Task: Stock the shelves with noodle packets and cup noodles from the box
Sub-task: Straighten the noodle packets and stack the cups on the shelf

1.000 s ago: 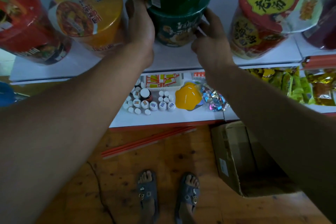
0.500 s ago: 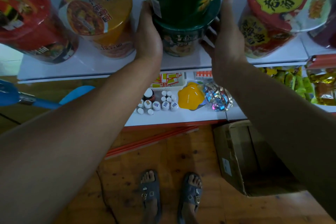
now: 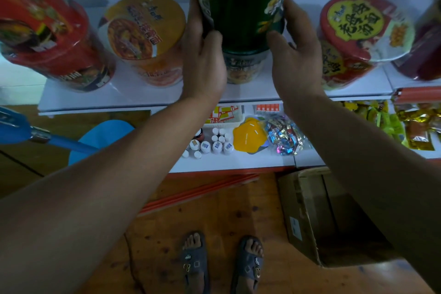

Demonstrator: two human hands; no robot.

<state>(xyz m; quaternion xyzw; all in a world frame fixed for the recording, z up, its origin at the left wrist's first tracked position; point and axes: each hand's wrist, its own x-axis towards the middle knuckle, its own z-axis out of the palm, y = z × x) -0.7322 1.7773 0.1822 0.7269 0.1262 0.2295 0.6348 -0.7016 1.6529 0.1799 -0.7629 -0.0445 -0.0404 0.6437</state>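
At the upper left of the frame a red cup (image 3: 47, 38) and an orange cup (image 3: 143, 36) stand on the white shelf (image 3: 133, 98). At top centre the left hand (image 3: 202, 55) and the right hand (image 3: 296, 55) clasp a tall green cup (image 3: 243, 7) from either side, thumbs curled onto its front, its base at the lid of a lower green cup (image 3: 243, 67) on the shelf. A red-lidded cup (image 3: 358, 38) stands at the upper right, and a cardboard box (image 3: 310, 210) sits on the floor at the lower right.

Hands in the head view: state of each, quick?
Left hand: grips the upper green cup noodle.
Right hand: grips the same cup, opposite side.
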